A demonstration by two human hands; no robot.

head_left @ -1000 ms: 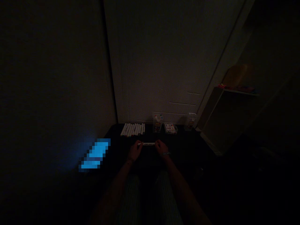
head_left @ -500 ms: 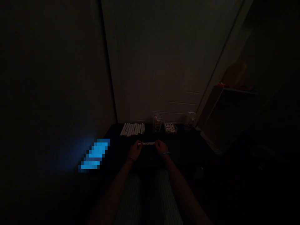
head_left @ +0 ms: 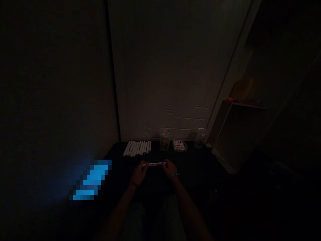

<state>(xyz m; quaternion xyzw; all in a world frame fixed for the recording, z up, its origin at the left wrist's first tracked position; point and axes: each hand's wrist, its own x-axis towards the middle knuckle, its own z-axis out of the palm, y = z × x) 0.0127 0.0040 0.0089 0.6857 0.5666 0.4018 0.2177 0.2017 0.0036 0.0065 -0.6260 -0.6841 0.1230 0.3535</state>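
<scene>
A white marker [head_left: 154,164] with dark print lies crosswise between my two hands. The fingers of my left hand [head_left: 139,172] are closed on its left end. My right hand [head_left: 170,168], with a band at the wrist, is closed on its right end. Beyond my left hand lies a row of several white markers [head_left: 137,148], side by side on the dark tabletop [head_left: 190,174]. The scene is very dim, so the fingertips show little detail.
At the table's back stand a clear case of markers [head_left: 165,141] and another clear case [head_left: 200,138]. Between them lies a flat pack [head_left: 179,145] of small printed pieces. A blurred glowing blue screen [head_left: 94,177] is at the left. A shelf unit [head_left: 233,134] stands right.
The whole view has shifted, with the table and hands appearing lower and slightly left. Both hands keep hold of the marker, which now tilts slightly up to the right.
</scene>
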